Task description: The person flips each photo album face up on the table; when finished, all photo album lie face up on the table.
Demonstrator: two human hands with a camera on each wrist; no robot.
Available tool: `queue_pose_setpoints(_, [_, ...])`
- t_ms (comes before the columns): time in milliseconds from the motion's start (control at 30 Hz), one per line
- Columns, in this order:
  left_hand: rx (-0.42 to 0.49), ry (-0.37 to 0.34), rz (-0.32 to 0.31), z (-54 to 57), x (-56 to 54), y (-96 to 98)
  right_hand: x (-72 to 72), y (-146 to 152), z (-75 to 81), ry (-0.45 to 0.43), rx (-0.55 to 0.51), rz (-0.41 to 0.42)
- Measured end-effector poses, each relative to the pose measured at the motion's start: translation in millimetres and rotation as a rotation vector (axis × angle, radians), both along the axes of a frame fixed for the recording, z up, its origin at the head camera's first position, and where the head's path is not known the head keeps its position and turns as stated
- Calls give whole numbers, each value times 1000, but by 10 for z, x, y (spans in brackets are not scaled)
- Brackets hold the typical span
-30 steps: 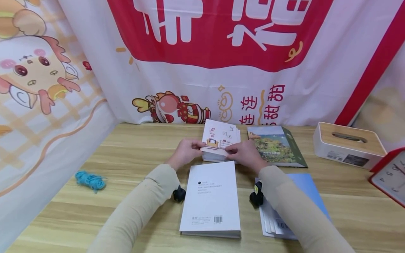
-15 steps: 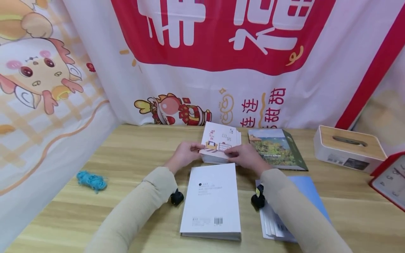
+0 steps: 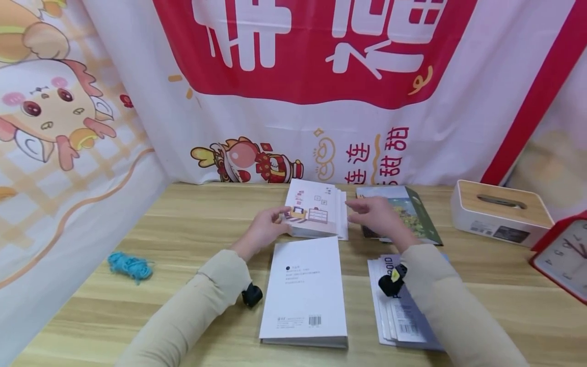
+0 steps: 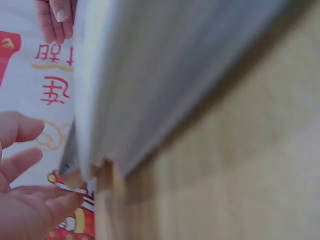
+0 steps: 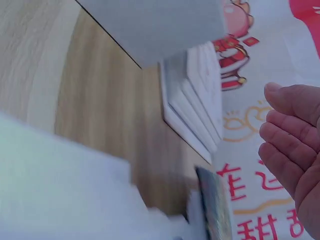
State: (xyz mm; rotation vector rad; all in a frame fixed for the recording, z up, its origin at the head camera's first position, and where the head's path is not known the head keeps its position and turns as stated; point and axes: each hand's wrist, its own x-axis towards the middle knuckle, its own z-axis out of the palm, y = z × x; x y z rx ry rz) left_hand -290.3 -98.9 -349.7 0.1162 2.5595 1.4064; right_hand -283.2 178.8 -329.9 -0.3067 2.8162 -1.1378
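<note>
A stack of several thin white booklets (image 3: 309, 209), the top one printed with a furnished room, lies at the back middle of the table. My left hand (image 3: 262, 230) is at its left front corner, fingers loosely bent and the thumb apart from them in the left wrist view. Just off the stack's right edge is my right hand (image 3: 377, 219), its fingers extended and nothing in them; the right wrist view shows its palm (image 5: 300, 150). A thick white book (image 3: 304, 290) lies back cover up between my forearms.
A photo album (image 3: 410, 216) lies partly behind my right hand. Several blue-white booklets (image 3: 385, 306) are under my right forearm. Teal yarn (image 3: 130, 266) lies at left; a wood-topped tissue box (image 3: 502, 211) and a red-framed clock (image 3: 566, 255) are at right. A printed cloth (image 3: 257, 117) hangs behind.
My right hand has let go of the booklet stack's front edge and moved right, over the photo album. The left hand stays at the stack's left corner; the top booklets sit slightly further left.
</note>
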Motion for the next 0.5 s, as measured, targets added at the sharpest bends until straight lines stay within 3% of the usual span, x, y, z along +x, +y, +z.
queue_pose_setpoints(67, [4, 10, 24, 58, 23, 20, 37, 65, 50, -7, -19, -21])
queue_pose_setpoints(233, [13, 100, -5, 204, 39, 152, 132, 249, 156, 8, -56, -66])
queue_pose_setpoints(500, [-44, 260, -166, 414, 87, 512, 225, 527, 223, 49, -132, -82])
